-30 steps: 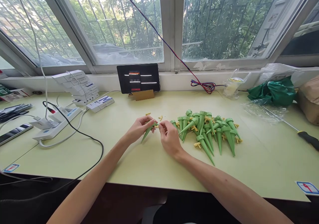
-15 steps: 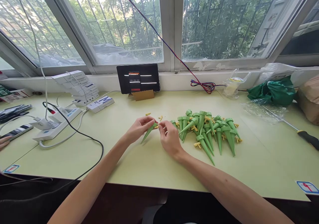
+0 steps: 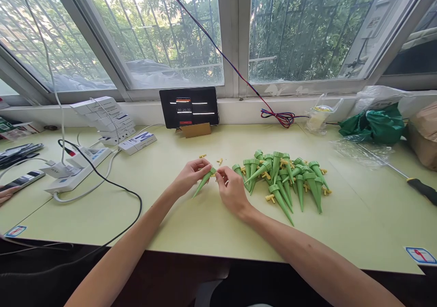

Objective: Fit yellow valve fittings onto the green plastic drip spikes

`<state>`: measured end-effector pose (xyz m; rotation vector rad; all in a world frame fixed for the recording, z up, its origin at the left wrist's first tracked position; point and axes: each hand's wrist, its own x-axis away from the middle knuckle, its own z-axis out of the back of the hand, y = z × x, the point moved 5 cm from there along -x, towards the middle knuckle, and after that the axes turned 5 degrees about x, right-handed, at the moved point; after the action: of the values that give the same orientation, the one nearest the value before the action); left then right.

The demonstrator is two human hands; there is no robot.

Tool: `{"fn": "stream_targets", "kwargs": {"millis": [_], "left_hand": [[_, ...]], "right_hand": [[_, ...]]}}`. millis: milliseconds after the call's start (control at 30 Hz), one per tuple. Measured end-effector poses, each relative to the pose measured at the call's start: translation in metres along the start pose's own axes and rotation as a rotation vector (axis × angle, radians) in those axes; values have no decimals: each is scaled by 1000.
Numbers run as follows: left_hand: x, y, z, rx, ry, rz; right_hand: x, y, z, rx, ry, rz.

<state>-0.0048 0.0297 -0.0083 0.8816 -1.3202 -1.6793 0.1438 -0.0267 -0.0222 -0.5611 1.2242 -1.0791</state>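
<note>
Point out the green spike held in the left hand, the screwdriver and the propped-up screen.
Green spike point(image 3: 202, 183): head view, on the middle of its tapering body.
Screwdriver point(image 3: 422, 191): head view, on its black handle.
Propped-up screen point(image 3: 189, 108): head view, mid-display.

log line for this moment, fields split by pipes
left hand: holds green spike | right hand: at spike's cap, contact unclear | beyond hands: two loose yellow pieces | right of hands: pile of green spikes
</note>
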Motion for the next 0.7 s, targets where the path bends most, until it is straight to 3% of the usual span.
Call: {"fn": "stream_targets", "kwargs": {"millis": [533, 700], "left_hand": [[-3, -6, 4, 112, -14, 6], [-3, -9, 7, 58, 48, 59]], "right_hand": [[1, -4, 4, -5, 50, -12], [1, -4, 5, -33, 87, 12]]}}
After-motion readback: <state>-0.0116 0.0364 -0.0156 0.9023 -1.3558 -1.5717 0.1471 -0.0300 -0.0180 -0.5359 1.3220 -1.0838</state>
